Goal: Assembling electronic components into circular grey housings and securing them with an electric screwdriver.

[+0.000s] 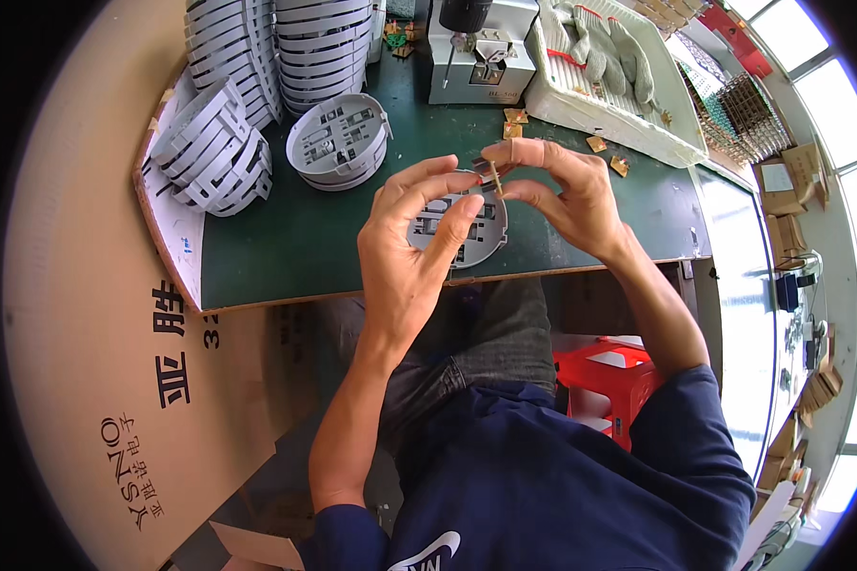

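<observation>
My right hand (573, 197) pinches a small brown circuit board (496, 179) between thumb and fingers, holding it edge-on. Fingers curved and thumb apart, my left hand (411, 224) is just left of the board; its fingertips come close to the board, and I cannot tell if they touch it. Something small and red shows by those fingertips. Below both hands a round grey plastic housing (486, 243) lies near the table's front edge, partly covered by my left hand. Its inside has slots and ribs.
Stacked grey housings (338, 143) and tall piles of grey rings (324, 48) fill the back left of the green table (305, 257). A machine (483, 71) stands at the back, beside a white tray (552, 95) with gloves. Small boards (619, 166) lie nearby. A red stool (609, 381) stands below.
</observation>
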Motion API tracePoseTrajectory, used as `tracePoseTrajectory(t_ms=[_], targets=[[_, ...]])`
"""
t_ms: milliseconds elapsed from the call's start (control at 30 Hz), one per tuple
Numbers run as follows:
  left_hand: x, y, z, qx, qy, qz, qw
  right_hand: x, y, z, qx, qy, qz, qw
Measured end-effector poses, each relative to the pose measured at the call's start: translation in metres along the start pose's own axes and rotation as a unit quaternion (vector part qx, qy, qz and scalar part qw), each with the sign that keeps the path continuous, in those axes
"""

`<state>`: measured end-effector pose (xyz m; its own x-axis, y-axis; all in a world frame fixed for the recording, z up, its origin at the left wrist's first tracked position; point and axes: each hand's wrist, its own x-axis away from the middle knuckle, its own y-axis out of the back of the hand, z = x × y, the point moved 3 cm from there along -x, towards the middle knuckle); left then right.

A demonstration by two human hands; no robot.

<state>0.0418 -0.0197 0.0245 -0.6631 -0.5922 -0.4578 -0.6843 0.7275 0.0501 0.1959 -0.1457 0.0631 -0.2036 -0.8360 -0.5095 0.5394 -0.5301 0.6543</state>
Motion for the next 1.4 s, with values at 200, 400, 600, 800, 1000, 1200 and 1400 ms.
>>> tracePoseTrajectory(t_ms=[200,400,600,800,1000,1200,1400], targets=[[0.004,-0.001,0.006,0.075,0.039,-0.019,0.996,0.004,-0.013,0.003,-0.100,-0.045,0.025,0.994],[0.007,-0.001,0.002,0.026,0.027,-0.016,0.999,0.011,-0.031,0.009,-0.321,-0.200,-0.010,0.926],[0.007,-0.001,0.003,0.028,0.027,-0.002,0.999,0.018,-0.035,0.005,-0.383,-0.202,-0.020,0.901],[0.010,0.001,0.003,-0.041,-0.034,0.000,0.999,0.018,-0.035,0.010,-0.377,-0.195,-0.042,0.905],[0.011,0.001,-0.002,-0.054,-0.052,0.003,0.997,0.020,-0.033,0.009,-0.392,-0.186,-0.027,0.901],[0.012,-0.004,-0.019,-0.088,-0.078,-0.014,0.993,0.025,-0.035,-0.002,-0.466,-0.159,-0.034,0.869],[0.013,0.000,-0.016,-0.115,-0.094,-0.044,0.988,0.032,-0.038,-0.008,-0.524,-0.165,-0.058,0.833]])
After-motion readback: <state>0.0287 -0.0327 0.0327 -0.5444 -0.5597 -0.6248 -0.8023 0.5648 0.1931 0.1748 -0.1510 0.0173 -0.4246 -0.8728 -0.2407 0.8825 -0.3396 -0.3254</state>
